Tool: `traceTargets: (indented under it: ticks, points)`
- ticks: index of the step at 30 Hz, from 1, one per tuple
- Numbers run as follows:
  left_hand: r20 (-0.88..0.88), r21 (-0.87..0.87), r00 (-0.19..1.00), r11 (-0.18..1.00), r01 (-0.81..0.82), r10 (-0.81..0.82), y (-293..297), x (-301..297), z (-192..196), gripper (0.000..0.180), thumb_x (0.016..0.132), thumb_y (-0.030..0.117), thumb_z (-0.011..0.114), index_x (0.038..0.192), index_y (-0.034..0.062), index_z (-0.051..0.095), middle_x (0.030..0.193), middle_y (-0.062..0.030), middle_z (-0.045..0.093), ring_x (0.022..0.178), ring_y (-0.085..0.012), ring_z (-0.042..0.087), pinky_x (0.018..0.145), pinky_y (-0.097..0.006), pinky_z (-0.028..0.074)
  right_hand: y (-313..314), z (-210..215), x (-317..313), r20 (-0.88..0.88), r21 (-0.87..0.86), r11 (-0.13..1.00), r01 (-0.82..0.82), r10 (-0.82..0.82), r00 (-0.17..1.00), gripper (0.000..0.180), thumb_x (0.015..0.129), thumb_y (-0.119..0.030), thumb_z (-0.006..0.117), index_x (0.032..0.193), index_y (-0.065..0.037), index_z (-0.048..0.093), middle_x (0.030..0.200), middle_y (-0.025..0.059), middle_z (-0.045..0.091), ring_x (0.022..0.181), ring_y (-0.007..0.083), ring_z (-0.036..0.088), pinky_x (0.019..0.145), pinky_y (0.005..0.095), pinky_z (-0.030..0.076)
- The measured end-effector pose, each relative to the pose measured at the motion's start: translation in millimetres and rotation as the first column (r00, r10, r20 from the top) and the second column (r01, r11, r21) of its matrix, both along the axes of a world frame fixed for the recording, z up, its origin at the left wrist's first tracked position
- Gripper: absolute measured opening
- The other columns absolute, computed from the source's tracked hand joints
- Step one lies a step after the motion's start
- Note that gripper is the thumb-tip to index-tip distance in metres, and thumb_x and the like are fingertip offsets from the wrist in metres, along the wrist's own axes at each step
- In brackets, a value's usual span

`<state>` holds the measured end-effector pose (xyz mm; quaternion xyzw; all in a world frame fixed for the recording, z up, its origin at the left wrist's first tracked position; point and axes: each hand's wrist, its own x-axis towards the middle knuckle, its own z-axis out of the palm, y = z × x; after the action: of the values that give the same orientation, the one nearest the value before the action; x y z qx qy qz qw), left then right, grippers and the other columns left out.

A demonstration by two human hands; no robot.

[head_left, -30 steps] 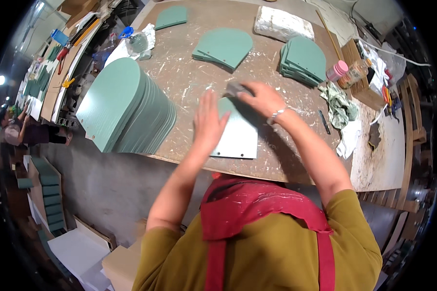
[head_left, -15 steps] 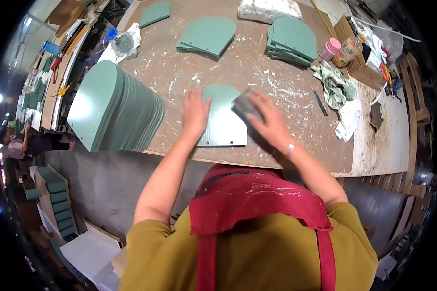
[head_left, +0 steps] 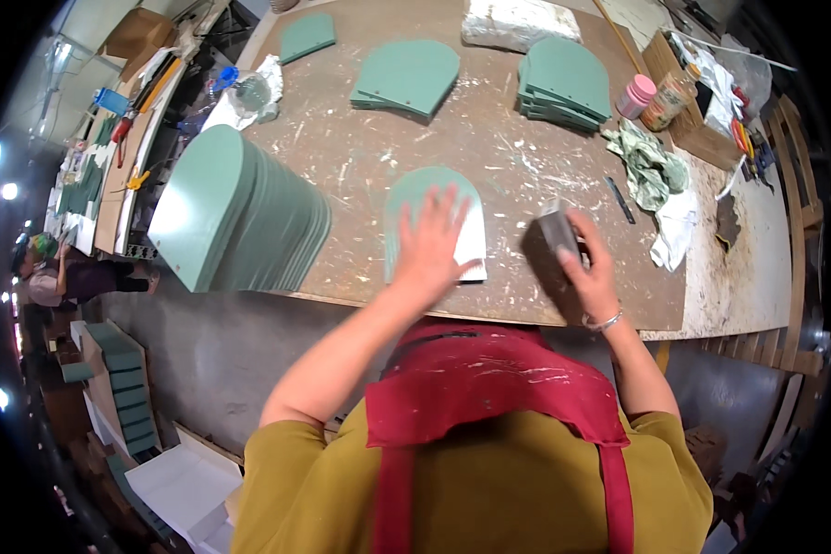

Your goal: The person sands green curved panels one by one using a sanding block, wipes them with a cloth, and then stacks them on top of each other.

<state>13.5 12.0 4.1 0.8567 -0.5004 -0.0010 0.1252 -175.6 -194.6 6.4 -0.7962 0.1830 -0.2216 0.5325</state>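
1. A cluttered workshop surrounds a brown, paint-flecked tabletop (head_left: 508,175); beyond its left side, another person (head_left: 51,277) stands by a crowded bench.
2. A tall stack of sea-green, round-topped flat panels (head_left: 249,222) stands at the tabletop's near left corner. Toward the far edge lie a loose middle pile of similar green panels (head_left: 406,74) and, farther right, a second staggered pile of green panels (head_left: 565,81), just beside a white wrapped bundle (head_left: 519,23).
3. Toward the right edge are a pink plastic bottle (head_left: 635,96), a crumpled green-stained cloth (head_left: 646,159) and a slim black tool (head_left: 620,200).
4. A single sea-green panel with a rounded top (head_left: 470,242) lies flat near the middle of the near edge, its straight end toward that edge.
5. The left hand (head_left: 429,242) is spread flat over this panel, fingers apart, gripping nothing; whether the palm presses down, I cannot tell.
6. The right hand (head_left: 591,268) is closed around a dark grey rectangular block (head_left: 556,231), to the right of the panel and apart from it.
7. The step in hand looks like a pause in working the block on this panel. Any further stroke would call for a steadying left palm and the block's face laid level.
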Motion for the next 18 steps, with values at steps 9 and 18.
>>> traceTargets:
  ticks: [9, 18]
  points:
    - [0.154, -0.001, 0.975, 0.987, 0.161, -0.159, 21.8, -31.7, -34.7, 0.075, 0.083, 0.046, 0.071, 0.143, 0.0089, 0.049, 0.156, -0.0099, 0.037, 0.142, -0.0289, 0.037, 0.111, -0.056, 0.033, 3.4, -32.8, -8.0, -0.052, 0.113, 0.994, -0.008, 0.014, 0.999, 0.052, 0.093, -0.02, 0.067, 0.14, -0.002, 0.053, 0.137, 0.0143, 0.058, 0.123, 0.0239, 0.055, 0.106, 0.0346, 0.041]
    - [-0.082, -0.262, 0.986, 0.958, 0.119, -0.145, 37.2, -21.9, -40.1, 0.058, 0.084, 0.027, 0.073, 0.135, 0.0034, 0.055, 0.15, -0.0141, 0.046, 0.137, -0.0316, 0.043, 0.111, -0.046, 0.036, -2.9, -9.6, 13.6, -0.122, 0.669, 0.724, 0.171, -0.12, 0.985, 0.053, 0.098, -0.03, 0.061, 0.143, -0.003, 0.05, 0.129, 0.0118, 0.061, 0.112, 0.017, 0.059, 0.093, 0.03, 0.049]
